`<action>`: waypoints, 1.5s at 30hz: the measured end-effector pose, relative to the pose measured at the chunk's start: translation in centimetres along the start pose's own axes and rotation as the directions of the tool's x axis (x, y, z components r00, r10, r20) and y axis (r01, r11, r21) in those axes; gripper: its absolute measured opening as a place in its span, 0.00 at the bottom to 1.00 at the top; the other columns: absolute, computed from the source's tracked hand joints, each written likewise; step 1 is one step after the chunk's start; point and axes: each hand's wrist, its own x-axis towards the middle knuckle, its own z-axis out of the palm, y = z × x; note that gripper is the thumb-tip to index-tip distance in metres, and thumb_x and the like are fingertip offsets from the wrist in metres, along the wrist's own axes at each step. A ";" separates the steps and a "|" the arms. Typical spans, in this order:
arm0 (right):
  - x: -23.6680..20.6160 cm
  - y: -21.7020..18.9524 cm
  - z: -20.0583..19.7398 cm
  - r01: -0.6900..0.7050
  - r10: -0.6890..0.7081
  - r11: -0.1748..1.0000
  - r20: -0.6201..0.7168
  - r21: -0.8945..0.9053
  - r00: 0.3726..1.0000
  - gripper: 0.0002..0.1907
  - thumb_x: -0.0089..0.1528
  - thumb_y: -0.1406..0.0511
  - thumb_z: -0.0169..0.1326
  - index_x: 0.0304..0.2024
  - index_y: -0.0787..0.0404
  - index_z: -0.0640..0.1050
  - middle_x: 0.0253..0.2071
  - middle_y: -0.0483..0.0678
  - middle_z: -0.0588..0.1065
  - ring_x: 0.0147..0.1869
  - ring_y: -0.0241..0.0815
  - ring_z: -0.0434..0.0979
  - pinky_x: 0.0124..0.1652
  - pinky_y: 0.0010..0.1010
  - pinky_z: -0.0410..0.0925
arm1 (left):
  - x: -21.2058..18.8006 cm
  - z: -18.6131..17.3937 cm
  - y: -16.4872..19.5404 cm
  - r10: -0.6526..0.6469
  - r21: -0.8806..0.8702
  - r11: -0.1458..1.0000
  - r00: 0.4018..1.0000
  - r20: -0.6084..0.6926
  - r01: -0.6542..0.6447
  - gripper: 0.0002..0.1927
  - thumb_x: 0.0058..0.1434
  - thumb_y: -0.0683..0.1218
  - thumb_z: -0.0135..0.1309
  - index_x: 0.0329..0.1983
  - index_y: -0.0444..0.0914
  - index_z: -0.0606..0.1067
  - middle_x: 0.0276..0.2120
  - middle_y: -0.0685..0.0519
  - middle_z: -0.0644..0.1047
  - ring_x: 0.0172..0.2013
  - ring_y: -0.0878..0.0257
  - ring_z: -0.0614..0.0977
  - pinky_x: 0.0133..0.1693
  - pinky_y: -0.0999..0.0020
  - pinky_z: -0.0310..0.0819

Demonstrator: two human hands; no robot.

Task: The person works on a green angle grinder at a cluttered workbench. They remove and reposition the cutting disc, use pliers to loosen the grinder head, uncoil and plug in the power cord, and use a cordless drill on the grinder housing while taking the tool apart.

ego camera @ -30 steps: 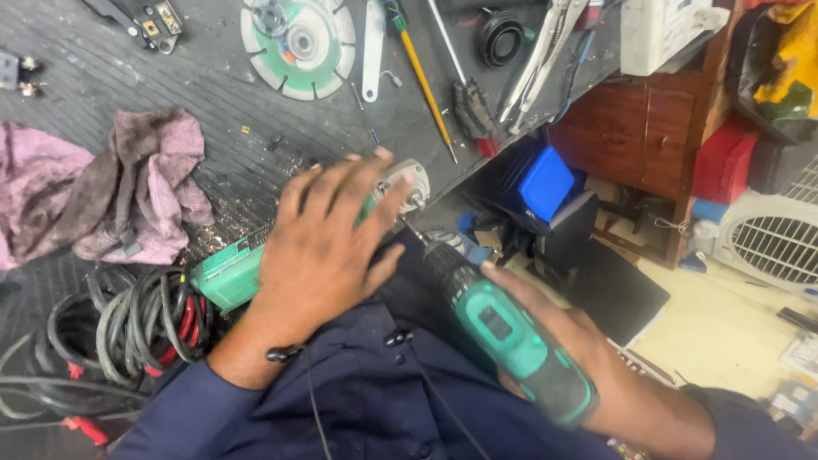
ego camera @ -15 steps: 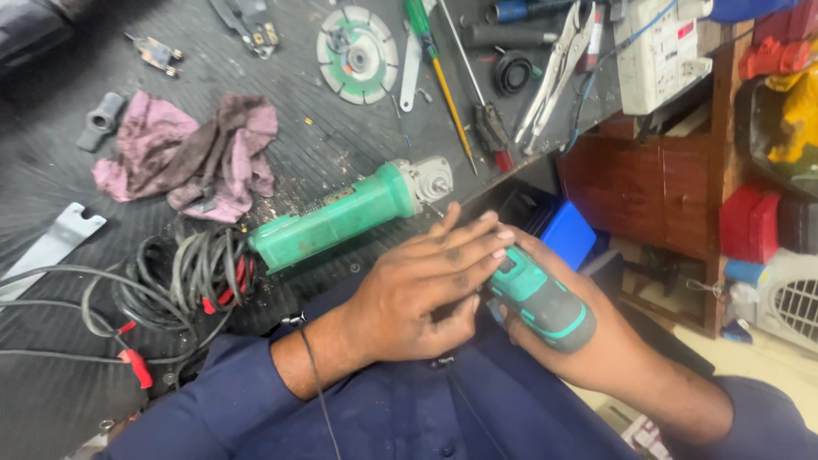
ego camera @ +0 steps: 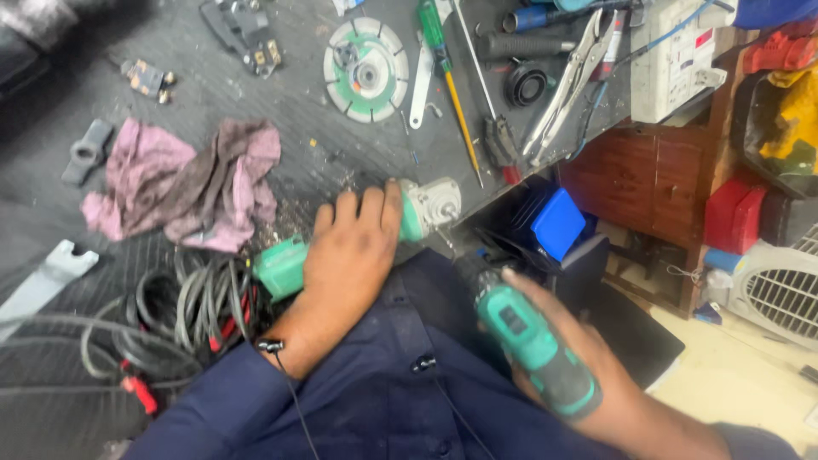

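Now your left hand [ego camera: 351,255] lies over the green grinder [ego camera: 341,243], fingers curled around its body, pressing it on the dark bench [ego camera: 256,102]. Your right hand [ego camera: 579,358] is wrapped tight around the green drill [ego camera: 528,336], its tip pointing at the grinder's silver head. A pink rag [ego camera: 183,183] sits near, and black cables [ego camera: 170,315] lie just beside the grinder.

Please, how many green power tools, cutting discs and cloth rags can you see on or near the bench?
Green power tools: 2, the angle grinder under the left hand and the cordless drill in the right hand
Cutting discs: 1, the disc
Cloth rags: 1, the pink rag
Total: 4
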 end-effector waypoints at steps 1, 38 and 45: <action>0.3 0.3 -0.1 -0.103 0.103 0.995 0.044 -0.005 0.994 0.51 0.55 0.71 0.62 0.77 0.49 0.53 0.45 0.39 0.81 0.38 0.35 0.79 0.40 0.27 0.78 | 0.3 0.2 -0.1 -0.014 -0.009 1.000 1.000 -0.009 0.014 0.26 0.57 0.48 0.51 0.60 0.37 0.73 0.38 0.55 0.73 0.38 0.59 0.74 0.38 0.63 0.68; 1.6 3.1 -3.9 -0.022 -0.007 0.991 0.207 0.134 0.978 0.43 0.60 0.52 0.56 0.73 0.63 0.60 0.72 0.59 0.61 0.74 0.56 0.62 0.68 0.43 0.56 | 3.4 1.2 -1.1 -0.022 -0.088 0.996 0.995 0.099 0.031 0.17 0.60 0.47 0.50 0.51 0.38 0.73 0.35 0.54 0.70 0.37 0.60 0.72 0.37 0.65 0.65; 2.0 2.4 -4.0 -0.029 -0.002 0.991 0.237 0.127 0.972 0.43 0.61 0.52 0.55 0.74 0.62 0.60 0.71 0.57 0.63 0.73 0.54 0.65 0.67 0.41 0.58 | 3.7 0.8 -1.4 0.001 -0.098 0.995 0.995 0.103 0.009 0.17 0.60 0.48 0.49 0.51 0.38 0.74 0.35 0.55 0.70 0.37 0.60 0.73 0.37 0.65 0.65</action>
